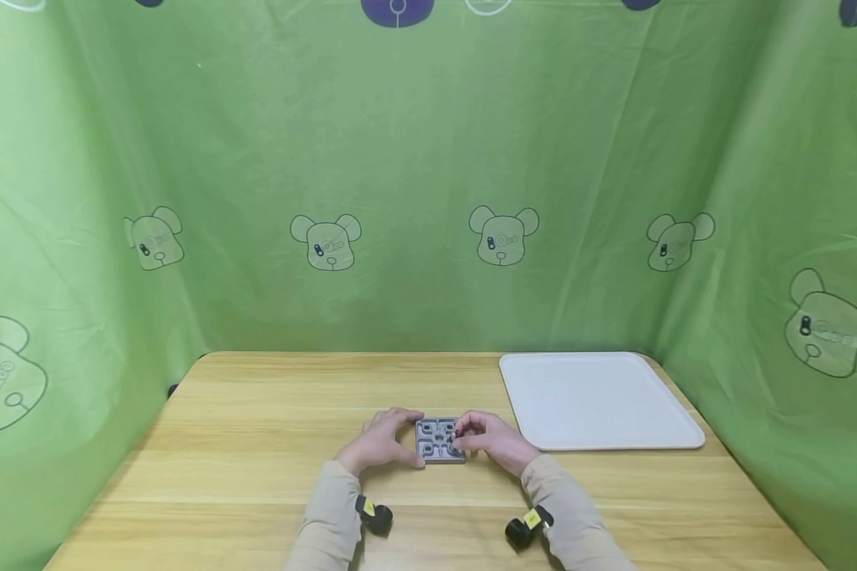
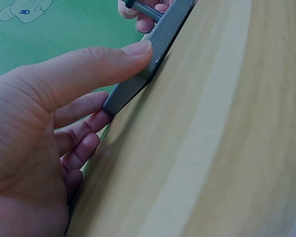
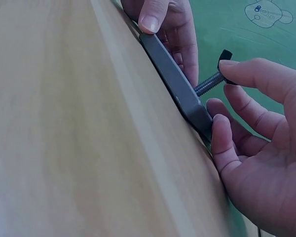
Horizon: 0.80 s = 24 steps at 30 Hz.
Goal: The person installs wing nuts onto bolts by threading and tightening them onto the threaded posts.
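Observation:
A square grey metal plate (image 1: 439,440) with several recessed round holes lies on the wooden table. At its left side, my left hand (image 1: 380,441) grips it, the thumb on the near edge and a fingertip at the far edge. On the right, my right hand (image 1: 501,441) pinches the dark head of a threaded bolt (image 3: 210,84) between thumb and index finger. The bolt's shank rises from the plate's right part, somewhat tilted in the right wrist view; how deep its end sits is hidden. Other right-hand fingers rest by the plate's edge (image 3: 202,118).
A white tray (image 1: 600,400) lies at the table's back right, beyond my right hand. The wooden table (image 1: 271,444) extends around the plate. Green printed curtains (image 1: 414,143) enclose the back and both sides.

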Each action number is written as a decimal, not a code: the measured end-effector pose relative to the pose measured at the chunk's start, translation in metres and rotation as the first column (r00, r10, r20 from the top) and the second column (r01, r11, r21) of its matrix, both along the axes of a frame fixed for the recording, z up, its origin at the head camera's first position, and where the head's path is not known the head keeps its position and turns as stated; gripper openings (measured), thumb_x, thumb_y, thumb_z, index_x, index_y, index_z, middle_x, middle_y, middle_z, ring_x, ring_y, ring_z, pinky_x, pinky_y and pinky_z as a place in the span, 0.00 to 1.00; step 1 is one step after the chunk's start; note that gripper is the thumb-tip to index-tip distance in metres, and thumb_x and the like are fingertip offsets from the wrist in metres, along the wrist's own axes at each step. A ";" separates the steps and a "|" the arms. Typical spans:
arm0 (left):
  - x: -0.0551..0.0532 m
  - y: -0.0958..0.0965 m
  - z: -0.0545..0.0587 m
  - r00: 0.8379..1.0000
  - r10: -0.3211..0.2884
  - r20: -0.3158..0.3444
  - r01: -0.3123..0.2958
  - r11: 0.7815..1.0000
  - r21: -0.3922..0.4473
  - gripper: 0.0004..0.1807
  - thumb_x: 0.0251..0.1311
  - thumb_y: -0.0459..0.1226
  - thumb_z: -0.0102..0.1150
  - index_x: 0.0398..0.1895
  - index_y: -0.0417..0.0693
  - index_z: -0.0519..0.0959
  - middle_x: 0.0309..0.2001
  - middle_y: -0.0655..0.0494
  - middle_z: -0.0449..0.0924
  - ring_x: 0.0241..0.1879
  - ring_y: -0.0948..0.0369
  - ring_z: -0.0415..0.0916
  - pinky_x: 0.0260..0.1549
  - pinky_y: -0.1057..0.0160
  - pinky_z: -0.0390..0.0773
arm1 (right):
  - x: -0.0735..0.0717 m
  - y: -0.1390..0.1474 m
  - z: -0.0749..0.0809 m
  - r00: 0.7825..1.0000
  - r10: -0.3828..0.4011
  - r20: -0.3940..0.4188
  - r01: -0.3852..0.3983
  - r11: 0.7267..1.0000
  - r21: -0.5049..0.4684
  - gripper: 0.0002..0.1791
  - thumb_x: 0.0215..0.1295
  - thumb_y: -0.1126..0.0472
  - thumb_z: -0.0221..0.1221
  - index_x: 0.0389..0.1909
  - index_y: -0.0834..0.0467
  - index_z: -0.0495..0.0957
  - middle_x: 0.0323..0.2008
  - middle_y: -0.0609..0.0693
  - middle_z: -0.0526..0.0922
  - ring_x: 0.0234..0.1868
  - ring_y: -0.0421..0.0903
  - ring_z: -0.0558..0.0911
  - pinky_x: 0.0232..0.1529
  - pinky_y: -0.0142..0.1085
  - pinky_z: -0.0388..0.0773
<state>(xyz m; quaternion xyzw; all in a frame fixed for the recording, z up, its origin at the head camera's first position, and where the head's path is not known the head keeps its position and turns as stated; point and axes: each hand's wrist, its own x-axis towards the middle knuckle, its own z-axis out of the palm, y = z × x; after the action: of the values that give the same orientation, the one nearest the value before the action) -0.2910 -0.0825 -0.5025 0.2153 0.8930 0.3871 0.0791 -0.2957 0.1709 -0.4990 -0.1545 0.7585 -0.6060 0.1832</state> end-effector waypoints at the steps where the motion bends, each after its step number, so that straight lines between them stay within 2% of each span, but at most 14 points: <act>1: 0.000 0.000 0.000 1.000 0.000 0.000 0.000 1.000 0.001 0.48 0.36 0.50 0.76 0.67 0.52 0.69 0.67 0.48 0.69 0.67 0.47 0.61 0.66 0.36 0.55 | 0.000 0.000 0.000 1.000 -0.002 -0.001 0.002 1.000 0.005 0.19 0.54 0.67 0.65 0.43 0.73 0.72 0.34 0.46 0.76 0.34 0.41 0.75 0.33 0.30 0.74; 11: 0.001 0.000 0.001 1.000 0.001 -0.001 -0.001 1.000 -0.002 0.48 0.36 0.50 0.76 0.67 0.52 0.69 0.68 0.48 0.69 0.67 0.47 0.61 0.66 0.35 0.54 | -0.002 -0.002 -0.003 0.999 -0.020 -0.029 0.021 0.998 0.057 0.16 0.53 0.63 0.66 0.40 0.66 0.76 0.34 0.46 0.76 0.35 0.42 0.74 0.33 0.31 0.74; 19: 0.001 0.001 0.002 1.000 0.000 -0.003 0.000 1.000 -0.008 0.49 0.36 0.50 0.76 0.67 0.52 0.69 0.68 0.48 0.68 0.67 0.47 0.61 0.66 0.35 0.54 | -0.002 -0.001 -0.005 1.000 -0.016 -0.021 0.017 0.998 0.063 0.17 0.53 0.62 0.67 0.43 0.65 0.78 0.37 0.47 0.77 0.38 0.42 0.74 0.34 0.32 0.75; 24: 0.001 0.000 0.001 1.000 -0.001 -0.006 0.001 1.000 -0.010 0.49 0.36 0.50 0.76 0.67 0.52 0.69 0.68 0.49 0.68 0.67 0.47 0.61 0.66 0.34 0.53 | -0.001 0.000 -0.003 1.000 0.005 -0.026 -0.004 0.998 0.055 0.19 0.54 0.63 0.66 0.45 0.68 0.77 0.39 0.48 0.78 0.39 0.43 0.74 0.37 0.32 0.74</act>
<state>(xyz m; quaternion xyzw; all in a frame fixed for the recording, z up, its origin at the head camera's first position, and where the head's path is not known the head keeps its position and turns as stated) -0.2897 -0.0821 -0.5014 0.2167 0.8950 0.3820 0.0777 -0.2963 0.1711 -0.5017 -0.1588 0.7770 -0.5823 0.1788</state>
